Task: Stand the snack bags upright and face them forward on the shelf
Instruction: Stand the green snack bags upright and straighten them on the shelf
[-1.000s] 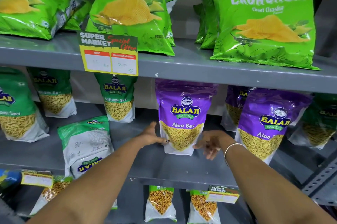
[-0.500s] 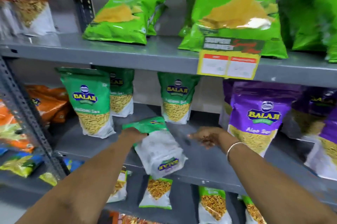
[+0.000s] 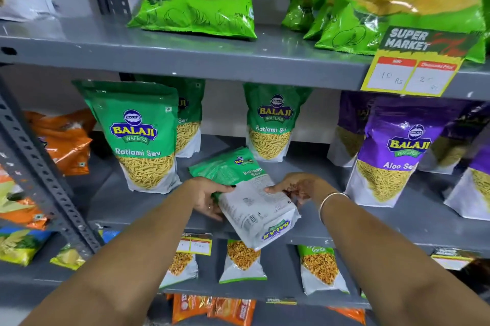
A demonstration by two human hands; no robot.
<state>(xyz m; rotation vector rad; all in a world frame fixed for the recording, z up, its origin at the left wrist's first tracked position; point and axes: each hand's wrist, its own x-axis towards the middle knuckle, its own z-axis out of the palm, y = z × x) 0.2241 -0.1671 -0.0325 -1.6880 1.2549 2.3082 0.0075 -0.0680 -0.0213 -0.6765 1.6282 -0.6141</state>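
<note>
Item 1, L hand [image 3: 205,199]: fingers curled round the left edge of the fallen Ratlami Sev bag [image 3: 248,197], thumb on top; grip closed on it.
Item 2, R hand [image 3: 297,188]: fingertips [image 3: 270,189] pressed on the bag's right side, thumb hidden; looks like a hold, bangle at wrist.
Change vs. half a sec ago: then only L hand touched the bag, R hand hovered apart. Now both clasp it. One sec back both hands were at the purple Aloo Sev bag [image 3: 395,156], which now stands upright, front out; judged done.
Item 3, the bag: lies back-side up, tilted, bottom end hanging over the front lip of the middle shelf [image 3: 397,222]. Needs turning over and standing; step is at pickup stage.
Surface: grey metal shelf, smooth, bare patch behind the bag between two upright green Ratlami Sev bags [image 3: 138,137].
Room: shop racking w/ slotted grey upright [image 3: 39,174], green chip bags on the shelf above, price tag [image 3: 413,68] clipped to its edge, small packs on the shelf below, orange bags at left.
</note>
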